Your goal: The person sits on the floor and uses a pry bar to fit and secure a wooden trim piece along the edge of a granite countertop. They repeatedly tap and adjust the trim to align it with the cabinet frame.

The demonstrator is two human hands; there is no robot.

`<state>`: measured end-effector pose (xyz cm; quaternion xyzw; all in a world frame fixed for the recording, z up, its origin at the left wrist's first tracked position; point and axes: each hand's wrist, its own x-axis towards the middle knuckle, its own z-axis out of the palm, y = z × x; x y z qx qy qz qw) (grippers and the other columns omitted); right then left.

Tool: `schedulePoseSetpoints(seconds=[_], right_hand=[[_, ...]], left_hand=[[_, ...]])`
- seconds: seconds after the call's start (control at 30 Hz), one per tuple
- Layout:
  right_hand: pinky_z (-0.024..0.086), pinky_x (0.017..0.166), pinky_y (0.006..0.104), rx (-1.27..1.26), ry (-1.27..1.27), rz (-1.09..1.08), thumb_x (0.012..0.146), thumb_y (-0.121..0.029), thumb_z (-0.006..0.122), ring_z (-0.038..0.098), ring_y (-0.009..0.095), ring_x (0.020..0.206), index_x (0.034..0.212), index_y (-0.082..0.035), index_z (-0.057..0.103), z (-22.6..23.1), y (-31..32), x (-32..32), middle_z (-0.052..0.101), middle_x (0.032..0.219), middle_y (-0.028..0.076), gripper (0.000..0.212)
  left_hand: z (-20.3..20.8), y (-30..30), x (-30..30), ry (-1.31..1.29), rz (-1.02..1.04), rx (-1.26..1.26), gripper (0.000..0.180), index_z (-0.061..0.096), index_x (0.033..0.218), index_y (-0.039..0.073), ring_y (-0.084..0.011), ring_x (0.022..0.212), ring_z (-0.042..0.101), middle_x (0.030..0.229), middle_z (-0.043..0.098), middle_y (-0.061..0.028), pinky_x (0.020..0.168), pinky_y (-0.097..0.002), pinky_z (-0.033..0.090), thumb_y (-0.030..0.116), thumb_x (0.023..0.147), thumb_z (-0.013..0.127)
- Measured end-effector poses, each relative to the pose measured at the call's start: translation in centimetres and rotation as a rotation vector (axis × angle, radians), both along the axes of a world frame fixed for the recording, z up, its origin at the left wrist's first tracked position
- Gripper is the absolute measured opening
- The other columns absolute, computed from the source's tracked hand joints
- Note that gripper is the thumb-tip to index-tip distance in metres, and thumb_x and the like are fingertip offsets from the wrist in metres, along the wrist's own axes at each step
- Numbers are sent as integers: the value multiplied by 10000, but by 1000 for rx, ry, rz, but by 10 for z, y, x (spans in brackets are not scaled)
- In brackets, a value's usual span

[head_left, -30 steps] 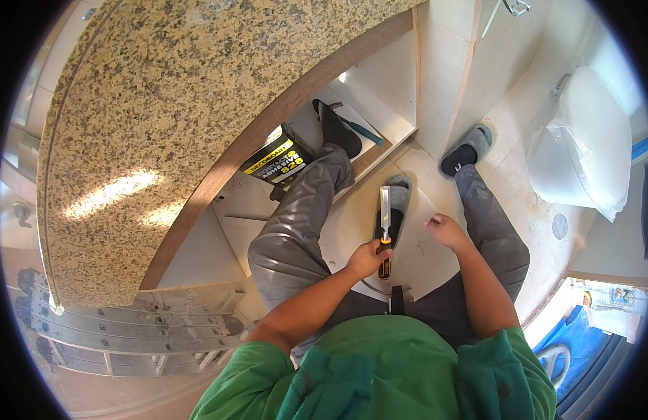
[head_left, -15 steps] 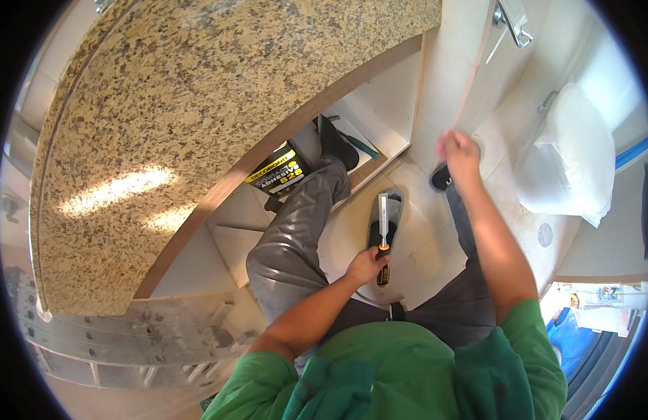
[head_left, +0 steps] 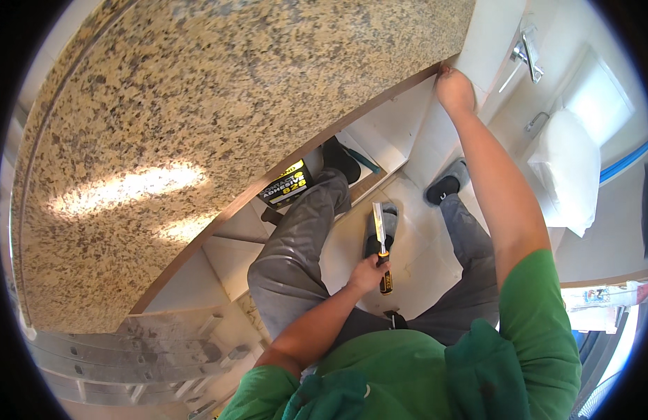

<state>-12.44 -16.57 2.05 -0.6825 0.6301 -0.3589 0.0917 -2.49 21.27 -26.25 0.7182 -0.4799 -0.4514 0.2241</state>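
My left hand (head_left: pixel 366 274) is closed round the black and yellow handle of a chisel (head_left: pixel 380 231), its wide metal blade pointing away from me over a grey slipper on the floor. My right hand (head_left: pixel 455 89) is reached far forward at the right end of the countertop, by the wall. Its fingers are curled, with a fingertip at the wooden edge strip (head_left: pixel 438 70) under the granite. Whatever lies between those fingers is hidden. The speckled granite countertop (head_left: pixel 268 77) spreads over the open cabinet (head_left: pixel 401 115).
Inside the cabinet stand a black and yellow adhesive can (head_left: pixel 287 185) and a teal-handled tool (head_left: pixel 364 159), beside my black-socked left foot (head_left: pixel 340 161). A white plastic-wrapped object (head_left: pixel 565 168) stands at right. A metal ladder (head_left: pixel 149 360) lies at lower left. A chrome fitting (head_left: pixel 527 56) juts from the wall.
My right hand has moved forward and up from above my right foot to the countertop's right end. The chisel stays in my left hand, tilted slightly more left. The view has shifted.
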Motion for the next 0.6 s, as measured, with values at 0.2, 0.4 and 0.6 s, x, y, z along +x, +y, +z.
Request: schedulePoseSetpoints(seconds=[0.2, 0.4, 0.6], right_hand=[[502, 983, 453, 60, 119, -49, 969, -264, 453, 632, 368, 1154, 1254, -170, 688, 2, -8, 3, 675, 1243, 166, 381], [501, 986, 452, 86, 165, -53, 970, -280, 463, 625, 373, 1165, 1247, -164, 687, 2, -15, 3, 674, 1245, 167, 375], [501, 967, 469, 39, 162, -44, 983, -314, 456, 632, 384, 1147, 1220, -125, 694, -10, -28, -2, 681, 1214, 188, 385]], left_hand=[[-1, -1, 1, 72, 17, 3, 410, 644, 1065, 39, -343, 887, 690, 916, 703, -172, 795, -422, 521, 430, 941, 663], [16, 1, 4, 108, 18, -20, 401, 633, 1014, 25, -344, 873, 690, 890, 692, -185, 772, -428, 513, 420, 945, 660], [18, 0, 3, 123, 25, -20, 424, 631, 1006, 14, -349, 863, 692, 894, 695, -190, 761, -428, 513, 432, 942, 662]])
